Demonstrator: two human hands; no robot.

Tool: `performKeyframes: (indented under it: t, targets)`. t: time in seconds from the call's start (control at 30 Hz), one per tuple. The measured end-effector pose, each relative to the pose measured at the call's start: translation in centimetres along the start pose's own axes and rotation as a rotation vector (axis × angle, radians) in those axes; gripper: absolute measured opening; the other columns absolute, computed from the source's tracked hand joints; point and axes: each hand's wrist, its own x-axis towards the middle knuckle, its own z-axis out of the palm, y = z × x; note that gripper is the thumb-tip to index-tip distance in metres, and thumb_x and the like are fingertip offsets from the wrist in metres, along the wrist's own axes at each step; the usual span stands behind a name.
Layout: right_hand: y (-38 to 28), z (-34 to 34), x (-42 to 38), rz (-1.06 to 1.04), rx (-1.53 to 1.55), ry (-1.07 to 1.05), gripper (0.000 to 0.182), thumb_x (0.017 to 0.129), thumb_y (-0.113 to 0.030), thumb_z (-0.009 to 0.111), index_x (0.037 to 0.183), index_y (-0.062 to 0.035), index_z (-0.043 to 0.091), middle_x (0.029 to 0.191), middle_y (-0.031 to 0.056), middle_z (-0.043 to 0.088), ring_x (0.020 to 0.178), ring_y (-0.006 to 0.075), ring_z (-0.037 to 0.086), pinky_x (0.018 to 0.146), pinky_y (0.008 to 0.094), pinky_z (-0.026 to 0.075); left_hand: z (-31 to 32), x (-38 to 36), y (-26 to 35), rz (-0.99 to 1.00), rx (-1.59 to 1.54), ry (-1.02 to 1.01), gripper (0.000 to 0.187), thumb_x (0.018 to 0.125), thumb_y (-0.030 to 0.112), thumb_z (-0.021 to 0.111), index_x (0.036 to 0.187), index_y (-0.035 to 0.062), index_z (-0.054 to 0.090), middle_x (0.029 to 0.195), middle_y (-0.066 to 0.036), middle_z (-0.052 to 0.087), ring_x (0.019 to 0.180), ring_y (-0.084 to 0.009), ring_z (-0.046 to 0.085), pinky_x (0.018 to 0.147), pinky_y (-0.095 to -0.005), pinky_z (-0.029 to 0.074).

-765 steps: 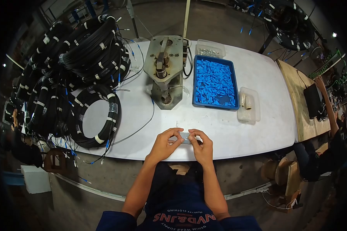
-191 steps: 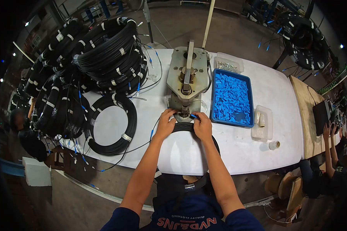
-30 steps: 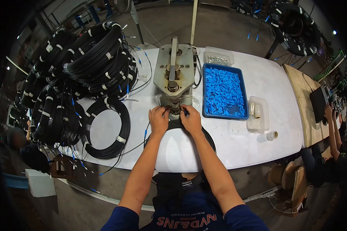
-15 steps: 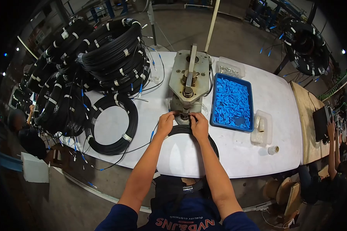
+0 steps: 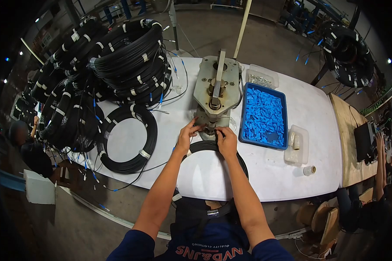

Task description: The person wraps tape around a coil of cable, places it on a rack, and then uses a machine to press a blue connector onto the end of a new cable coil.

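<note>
At the far left, stacked cable coils [image 5: 113, 56] are being kept in a tall heap, and a single black coil [image 5: 127, 139] is lying flat on the white table [image 5: 292, 174] just beside them. The left hand [image 5: 186, 135] is being held at the base of the metal press [image 5: 214, 89], its fingers bunched together on something small there; what is pinched is too small to be made out. A looped black cable [image 5: 213, 148] is being draped over the near table edge between the two forearms. The right hand [image 5: 226, 140] is being pressed close to the same spot, fingertips drawn together on the cable end. The cable is judged light, springy and thin, apt to kink, so it is best gripped just behind its tip. Further right, a blue tray [image 5: 244, 130] full of small blue parts is sitting beside the press, with a clear tub [image 5: 295, 154] and a small roll [image 5: 309, 170] beyond it.
</note>
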Motion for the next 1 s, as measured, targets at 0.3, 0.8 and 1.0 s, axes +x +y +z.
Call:
performKeyframes:
  t: [0.3, 0.8, 1.0]
  targets:
    - [-0.3, 0.0, 0.0, 0.03, 0.005, 0.006, 0.013, 0.089, -0.004, 0.062, 0.097, -0.0002, 0.072, 0.095, 0.0148, 0.069, 0.087, 0.0321, 0.067, 0.081, 0.0344, 0.051, 0.4, 0.3, 0.0, -0.029, 0.0, 0.033, 0.053, 0.099, 0.03, 0.037, 0.14, -0.0004, 0.05, 0.121, -0.011, 0.069, 0.098, -0.0154, 0.062, 0.088, -0.0257, 0.043]
    - [1.8, -0.1, 0.0, 0.262, 0.467, 0.001, 0.042, 0.086, 0.001, 0.051, 0.127, -0.0026, 0.051, 0.096, 0.0123, 0.071, 0.078, 0.0173, 0.066, 0.074, 0.0302, 0.052, 1.6, -0.1, -0.1, 0.099, 0.097, 0.118, 0.04, 0.093, 0.009, 0.045, 0.126, -0.0087, 0.057, 0.11, -0.012, 0.068, 0.094, -0.0151, 0.064, 0.084, -0.0251, 0.047]
    - [1.7, -0.3, 0.0, 0.211, 0.414, 0.004, 0.044, 0.082, 0.004, 0.062, 0.125, -0.001, 0.057, 0.093, 0.0096, 0.071, 0.076, 0.0128, 0.064, 0.073, 0.028, 0.052, 1.3, 0.0, -0.2, 0.088, 0.107, 0.103, 0.041, 0.091, 0.008, 0.044, 0.127, -0.0076, 0.057, 0.115, -0.012, 0.069, 0.095, -0.015, 0.064, 0.082, -0.0244, 0.047]
